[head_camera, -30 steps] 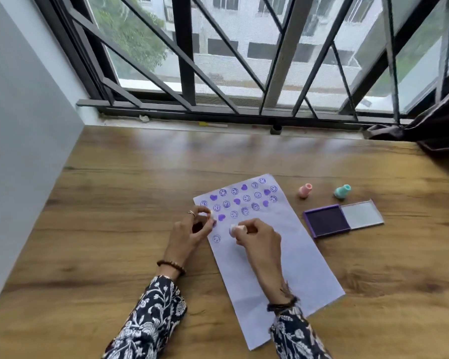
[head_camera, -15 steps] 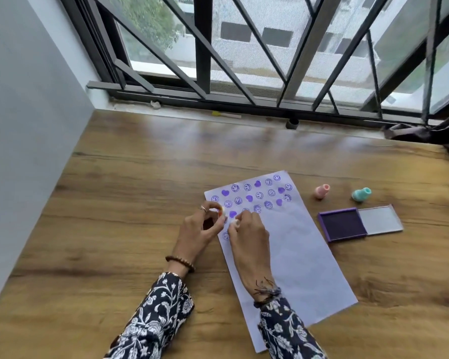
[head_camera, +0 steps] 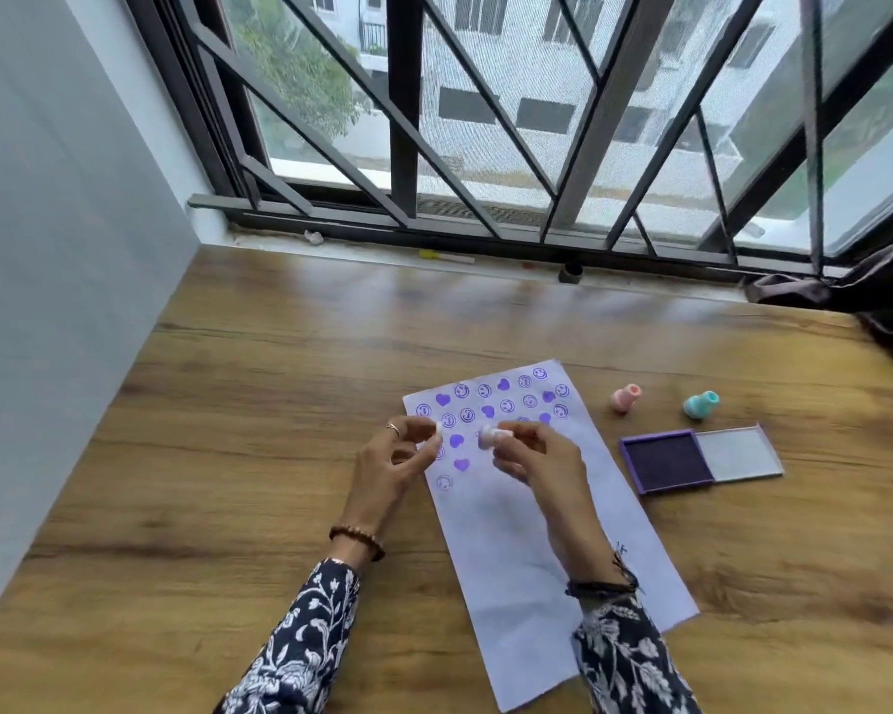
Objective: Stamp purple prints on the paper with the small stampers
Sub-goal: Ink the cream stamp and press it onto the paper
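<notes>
A white sheet of paper (head_camera: 516, 533) lies on the wooden table, its far half covered with purple smiley and heart prints. My right hand (head_camera: 537, 456) holds a small white stamper (head_camera: 487, 436) lifted just above the paper, its face turned left. My left hand (head_camera: 398, 461) is at the paper's left edge, fingertips pinched on a small pale piece (head_camera: 436, 430) that I cannot identify. An open purple ink pad (head_camera: 666, 461) lies right of the paper. A pink stamper (head_camera: 625, 398) and a teal stamper (head_camera: 701, 404) lie beyond it.
The ink pad's clear lid (head_camera: 738, 450) is folded open to the right. A barred window (head_camera: 485, 146) runs along the table's far edge, with a small dark cap (head_camera: 570, 272) on its sill. A grey wall (head_camera: 47, 301) closes the left side. Dark cloth (head_camera: 846, 291) sits at far right.
My right hand has lifted the white stamper off the paper, and a new purple heart print shows below it. The camera has tilted and moved closer.
</notes>
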A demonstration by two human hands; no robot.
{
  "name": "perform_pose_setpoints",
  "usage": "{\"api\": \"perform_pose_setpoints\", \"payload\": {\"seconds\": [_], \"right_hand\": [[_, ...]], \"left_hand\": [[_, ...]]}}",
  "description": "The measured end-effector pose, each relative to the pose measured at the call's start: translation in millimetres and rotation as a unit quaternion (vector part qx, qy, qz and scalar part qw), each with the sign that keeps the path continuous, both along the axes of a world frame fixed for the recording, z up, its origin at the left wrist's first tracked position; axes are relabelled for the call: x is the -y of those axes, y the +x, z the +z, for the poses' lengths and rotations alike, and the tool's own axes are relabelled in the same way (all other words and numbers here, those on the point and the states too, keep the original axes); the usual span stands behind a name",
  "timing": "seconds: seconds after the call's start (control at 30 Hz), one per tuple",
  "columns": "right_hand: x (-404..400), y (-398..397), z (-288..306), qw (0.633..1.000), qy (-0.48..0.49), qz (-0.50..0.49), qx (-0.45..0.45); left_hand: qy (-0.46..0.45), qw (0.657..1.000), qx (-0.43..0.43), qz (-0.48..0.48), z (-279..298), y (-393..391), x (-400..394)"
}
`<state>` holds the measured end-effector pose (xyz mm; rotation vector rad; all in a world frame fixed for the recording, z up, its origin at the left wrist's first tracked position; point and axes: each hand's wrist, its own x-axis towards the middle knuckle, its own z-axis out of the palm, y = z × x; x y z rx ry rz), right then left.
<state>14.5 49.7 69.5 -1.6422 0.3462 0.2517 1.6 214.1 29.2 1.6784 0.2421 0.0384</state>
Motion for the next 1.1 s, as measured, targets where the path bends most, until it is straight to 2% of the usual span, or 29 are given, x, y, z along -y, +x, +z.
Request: {"api": "perform_pose_setpoints", "payload": {"seconds": [0.1,0.27,0.4,0.53,0.73,0.9,0.93,1.0,1.1], "right_hand": [[3,-3,7,0.997,0.073,0.026,0.012],[9,-11,18,0.996,0.032,0.043,0.067],[20,-15,23,0.994,-0.031,0.041,0.098],[30,-19,28,0.992,-0.027,0.034,0.122],[52,-14,31,0.995,0.013,0.008,0.098],[84,1,33,0.997,0.01,0.019,0.077],[92,6,33,0.997,-0.019,0.018,0.076],[109,20,31,0.983,-0.16,-0.003,0.089],[134,43,27,0.925,-0.356,-0.027,0.13]], "left_hand": [[-0.116,0.992,-0.042,-0.023,7,-1,11],[-0.209,0.973,-0.084,-0.055,18,-5,27],[-0.228,0.966,-0.099,-0.066,22,-6,32],[-0.216,0.968,-0.108,-0.076,25,-5,39],[-0.126,0.982,-0.076,-0.115,31,1,57],[-0.094,0.987,-0.052,-0.12,34,12,91],[-0.087,0.988,-0.048,-0.122,33,14,99],[-0.042,0.991,-0.046,-0.119,31,19,116],[0.15,0.977,-0.025,-0.15,21,27,137]]}}
